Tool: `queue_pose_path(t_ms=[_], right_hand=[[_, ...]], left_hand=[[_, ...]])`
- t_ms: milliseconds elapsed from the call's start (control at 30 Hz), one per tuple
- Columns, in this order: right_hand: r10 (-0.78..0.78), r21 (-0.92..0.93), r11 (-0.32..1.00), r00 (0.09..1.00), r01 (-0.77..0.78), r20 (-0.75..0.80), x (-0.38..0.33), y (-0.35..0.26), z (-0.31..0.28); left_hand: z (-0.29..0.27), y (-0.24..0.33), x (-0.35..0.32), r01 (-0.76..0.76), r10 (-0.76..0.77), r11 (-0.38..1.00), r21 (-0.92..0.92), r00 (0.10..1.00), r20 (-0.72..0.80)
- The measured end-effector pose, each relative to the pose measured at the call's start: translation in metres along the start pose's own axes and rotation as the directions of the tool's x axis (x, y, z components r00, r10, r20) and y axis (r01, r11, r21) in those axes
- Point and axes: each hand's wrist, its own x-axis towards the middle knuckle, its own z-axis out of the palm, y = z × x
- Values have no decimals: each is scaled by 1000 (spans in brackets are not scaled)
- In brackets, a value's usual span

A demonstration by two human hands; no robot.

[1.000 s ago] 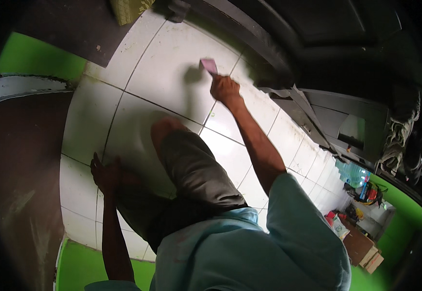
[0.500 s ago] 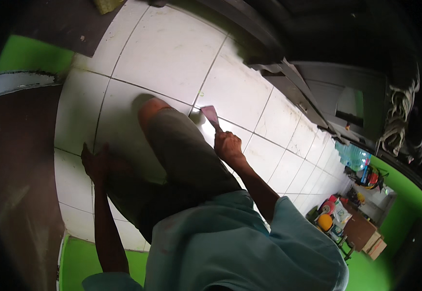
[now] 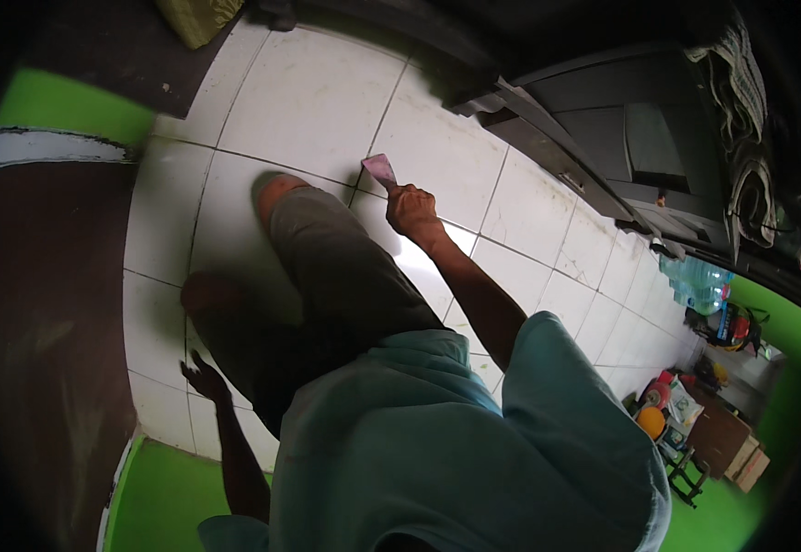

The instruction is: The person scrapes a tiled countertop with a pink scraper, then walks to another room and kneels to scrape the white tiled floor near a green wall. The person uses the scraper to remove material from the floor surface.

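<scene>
My right hand (image 3: 411,210) grips a small scraper with a pinkish blade (image 3: 379,169), held just above the white tiled floor (image 3: 318,92) beside my bent knee (image 3: 276,191). Fingers spread, my left hand (image 3: 203,377) is pressed on a floor tile at my lower left and holds nothing. Grey trousers and a light teal shirt fill the middle of the view.
A dark metal door frame and sill (image 3: 594,138) run along the upper right. Water bottles (image 3: 699,285), a cardboard box (image 3: 745,465) and small colourful items stand at the far right. A dark slab (image 3: 42,304) and green wall base (image 3: 60,106) lie left.
My right hand has drawn the scraper back from the far tile toward my knee. My left hand has shifted lower on the floor, and my view has tilted.
</scene>
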Motion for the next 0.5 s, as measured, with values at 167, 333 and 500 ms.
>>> queue_pose_path(t_ms=[167, 333, 500], right_hand=[[-43, -96, 994, 997, 50, 70, -19, 18, 14], [-117, -66, 992, 986, 110, -123, 8, -3, -4], [-84, -77, 994, 986, 73, -145, 7, 12, -2]], left_hand=[[-17, -90, -95, -3, -23, 958, 286, 996, 85], [-2, -180, -144, -146, 137, 976, 160, 988, 68], [4, -170, -151, -164, 154, 979, 123, 984, 87]])
